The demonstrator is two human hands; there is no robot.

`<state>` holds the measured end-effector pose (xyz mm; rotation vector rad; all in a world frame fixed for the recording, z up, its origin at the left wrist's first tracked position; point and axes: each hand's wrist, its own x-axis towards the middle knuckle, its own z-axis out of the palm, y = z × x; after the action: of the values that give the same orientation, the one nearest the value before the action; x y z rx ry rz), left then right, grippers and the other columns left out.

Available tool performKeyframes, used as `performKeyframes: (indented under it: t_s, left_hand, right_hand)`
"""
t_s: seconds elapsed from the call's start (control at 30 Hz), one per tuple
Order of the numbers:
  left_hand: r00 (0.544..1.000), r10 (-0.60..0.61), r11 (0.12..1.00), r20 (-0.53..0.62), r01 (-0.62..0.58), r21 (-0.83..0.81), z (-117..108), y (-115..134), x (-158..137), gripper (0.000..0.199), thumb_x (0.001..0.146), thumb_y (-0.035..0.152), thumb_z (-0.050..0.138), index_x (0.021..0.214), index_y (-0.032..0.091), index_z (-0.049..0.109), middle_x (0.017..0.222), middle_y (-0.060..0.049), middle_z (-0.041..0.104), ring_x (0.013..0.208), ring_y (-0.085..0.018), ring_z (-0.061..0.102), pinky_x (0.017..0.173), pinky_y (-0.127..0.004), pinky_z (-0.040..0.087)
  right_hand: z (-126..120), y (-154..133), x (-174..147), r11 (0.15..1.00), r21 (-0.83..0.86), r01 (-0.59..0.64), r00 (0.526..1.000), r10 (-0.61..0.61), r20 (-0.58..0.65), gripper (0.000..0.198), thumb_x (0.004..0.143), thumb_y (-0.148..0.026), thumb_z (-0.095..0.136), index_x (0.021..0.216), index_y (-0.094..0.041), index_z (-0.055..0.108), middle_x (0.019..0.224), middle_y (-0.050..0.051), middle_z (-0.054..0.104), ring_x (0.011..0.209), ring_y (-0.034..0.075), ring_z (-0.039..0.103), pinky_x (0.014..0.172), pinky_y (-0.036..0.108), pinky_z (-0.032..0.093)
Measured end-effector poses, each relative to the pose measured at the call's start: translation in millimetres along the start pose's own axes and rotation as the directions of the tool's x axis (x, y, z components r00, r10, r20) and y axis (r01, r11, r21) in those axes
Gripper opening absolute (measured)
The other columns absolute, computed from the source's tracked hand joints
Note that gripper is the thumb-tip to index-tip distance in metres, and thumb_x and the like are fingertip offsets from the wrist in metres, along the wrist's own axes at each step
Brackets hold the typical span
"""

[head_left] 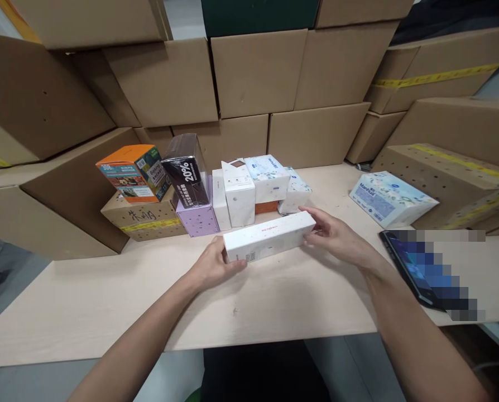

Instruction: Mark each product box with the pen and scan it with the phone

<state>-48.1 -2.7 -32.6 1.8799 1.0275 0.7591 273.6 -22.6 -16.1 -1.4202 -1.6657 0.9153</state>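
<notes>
A long white box (270,237) with small red lettering on its top lies lengthwise between my hands, just above or on the tabletop. My left hand (220,261) grips its left end, thumb along the front face. At the right end my right hand (331,235) holds it, the thumb in front and the fingers at the back corner. Just behind stand two upright white boxes (240,198), a lilac box (198,219) and a blue-and-white tissue pack (267,177). A dark box marked 20% (186,173) rests on the lilac one.
An orange box (134,173) sits on a small taped carton (144,220) at the left. Another tissue pack (392,198) and a dark tablet-like device (417,268), partly pixelated, lie at the right. Stacked cardboard cartons (258,72) wall the back of the wooden table (253,315).
</notes>
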Motion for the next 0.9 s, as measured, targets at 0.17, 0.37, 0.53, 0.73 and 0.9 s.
performKeyframes:
  t_s: [0.17, 0.37, 0.53, 0.73, 0.9]
  left_hand:
    - [0.975, 0.065, 0.993, -0.212, -0.084, -0.085, -0.9, 6.4, -2.9, 0.048, 0.075, 0.043, 0.075, 0.115, 0.018, 0.063, 0.107, -0.009, 0.072, 0.096, -0.024, 0.068, 0.082, -0.035, 0.056]
    - [0.773, 0.232, 0.97, -0.591, -0.233, 0.076, -11.6, 13.6, -11.5, 0.049, 0.068, 0.049, 0.08, 0.105, 0.021, 0.063, 0.094, -0.003, 0.069, 0.083, -0.019, 0.065, 0.072, -0.029, 0.053]
    - [0.464, 0.471, 0.845, -0.75, -0.481, 0.234, -19.3, 16.5, -12.0, 0.05, 0.07, 0.044, 0.083, 0.11, 0.025, 0.058, 0.102, -0.002, 0.065, 0.09, -0.018, 0.065, 0.08, -0.031, 0.053]
    - [0.66, 0.659, 0.752, -0.361, -0.566, 0.338, -8.8, 19.1, -9.0, 0.043, 0.075, 0.044, 0.078, 0.109, 0.025, 0.059, 0.101, -0.009, 0.071, 0.096, -0.026, 0.069, 0.085, -0.043, 0.056]
    - [0.767, 0.611, 0.769, -0.193, -0.517, 0.376, 0.7, 11.2, -7.0, 0.047, 0.076, 0.042, 0.075, 0.118, 0.024, 0.062, 0.115, -0.014, 0.071, 0.11, -0.03, 0.067, 0.099, -0.048, 0.05]
  right_hand:
    - [-1.7, 13.2, 6.4, 0.922, -0.376, -0.096, 0.978, 0.017, -0.208, 0.052, 0.088, -0.03, 0.05, 0.139, -0.021, 0.053, 0.136, 0.012, 0.058, 0.111, 0.029, 0.059, 0.094, 0.042, 0.049]
    - [5.8, 23.7, 14.4, 0.65, -0.728, -0.218, 0.969, 0.055, -0.241, 0.039, 0.094, -0.033, 0.044, 0.118, -0.013, 0.067, 0.117, 0.019, 0.064, 0.113, 0.036, 0.054, 0.096, 0.046, 0.042]
    - [15.0, 15.8, 20.5, 0.58, -0.783, -0.224, 0.974, 0.108, -0.199, 0.03, 0.092, -0.024, 0.045, 0.099, -0.013, 0.073, 0.105, 0.02, 0.066, 0.103, 0.035, 0.055, 0.09, 0.046, 0.041]
    - [23.0, 5.5, 20.5, 0.587, -0.773, -0.239, 0.97, 0.117, -0.211, 0.031, 0.089, -0.018, 0.045, 0.091, -0.01, 0.075, 0.106, 0.027, 0.063, 0.109, 0.04, 0.051, 0.087, 0.048, 0.041]
    - [13.6, 4.6, 10.4, 0.701, -0.675, -0.228, 0.973, 0.149, -0.174, 0.021, 0.082, -0.022, 0.054, 0.081, -0.018, 0.075, 0.091, 0.016, 0.069, 0.092, 0.03, 0.061, 0.076, 0.037, 0.043]
